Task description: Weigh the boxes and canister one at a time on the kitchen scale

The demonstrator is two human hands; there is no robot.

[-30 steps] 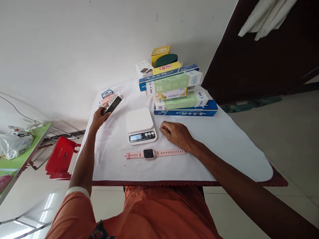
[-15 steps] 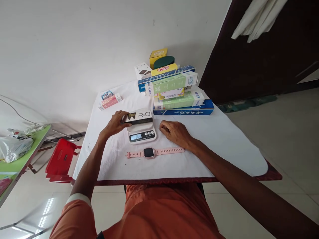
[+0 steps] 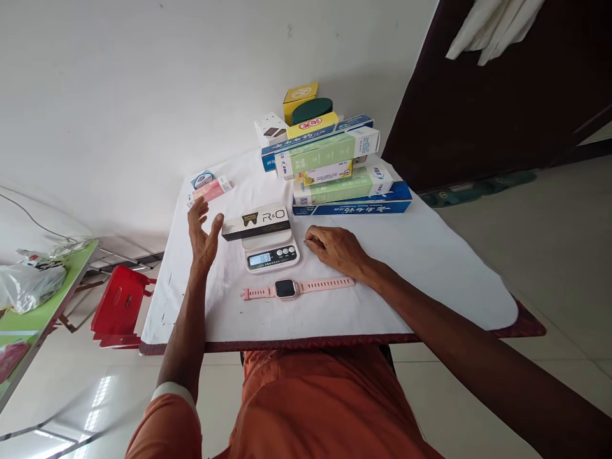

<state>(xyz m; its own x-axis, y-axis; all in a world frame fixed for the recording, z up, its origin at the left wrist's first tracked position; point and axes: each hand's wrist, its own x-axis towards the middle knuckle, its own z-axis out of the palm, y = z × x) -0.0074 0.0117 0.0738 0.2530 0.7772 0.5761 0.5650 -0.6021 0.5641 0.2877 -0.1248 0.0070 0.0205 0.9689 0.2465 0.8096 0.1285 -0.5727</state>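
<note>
A black-and-white toothpaste box (image 3: 258, 224) marked R&O lies across the pan of a white kitchen scale (image 3: 271, 247), its left end jutting past the pan. The scale's lit display seems to read 363. Left of the box, my left hand (image 3: 203, 239) is raised with thumb and fingers apart, touching nothing. My right hand (image 3: 337, 247) rests on the cloth to the right of the scale, fingers curled in and nothing visible in them. In front of the scale, a pink-strapped smartwatch (image 3: 287, 289) is stretched out flat.
Stacked boxes (image 3: 329, 153) in green, blue and yellow stand at the back right, beside a dark green lid (image 3: 312, 111). A pink box (image 3: 213, 189) and a small blue box (image 3: 203, 179) lie at the back left. A red chair (image 3: 117, 306) is left of the table.
My left hand has let go of the toothpaste box and moved left, its fingers opening. The box stays on the scale, and my right hand has barely moved.
</note>
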